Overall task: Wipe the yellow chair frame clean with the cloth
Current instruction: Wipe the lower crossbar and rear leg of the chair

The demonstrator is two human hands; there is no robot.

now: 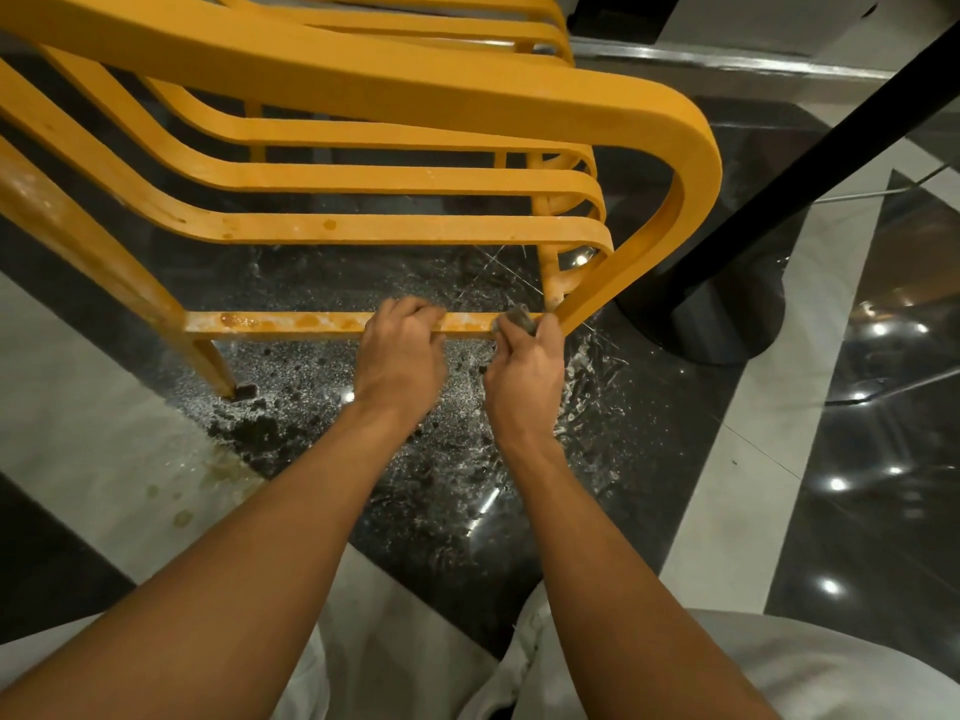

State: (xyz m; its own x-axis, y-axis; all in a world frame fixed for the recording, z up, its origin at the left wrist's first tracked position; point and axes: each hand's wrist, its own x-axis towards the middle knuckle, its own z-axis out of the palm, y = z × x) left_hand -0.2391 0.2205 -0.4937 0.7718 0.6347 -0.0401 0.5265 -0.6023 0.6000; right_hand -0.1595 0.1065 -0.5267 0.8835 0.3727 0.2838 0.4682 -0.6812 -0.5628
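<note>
Yellow chair frame (pixel 415 80) stained, left hand (pixel 400 350) gripping it, right hand (pixel 527 361) pinching cloth (pixel 519 319)

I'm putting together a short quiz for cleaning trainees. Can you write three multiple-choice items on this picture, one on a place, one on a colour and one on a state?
1. Where is the cloth?
A. In a bucket
B. Against the low crossbar, near its right end
C. Draped over a shoulder

2. What colour is the chair frame?
A. Yellow
B. Blue
C. White

3. What is the left hand doing?
A. Hanging idle at the side
B. Gripping the low crossbar
C. Held flat and open in the air

Answers:
1 B: the right hand holds the grey cloth on the bar, close to the corner.
2 A: every bar and rail of the frame is yellow.
3 B: its fingers curl over the top of the bar.
</note>
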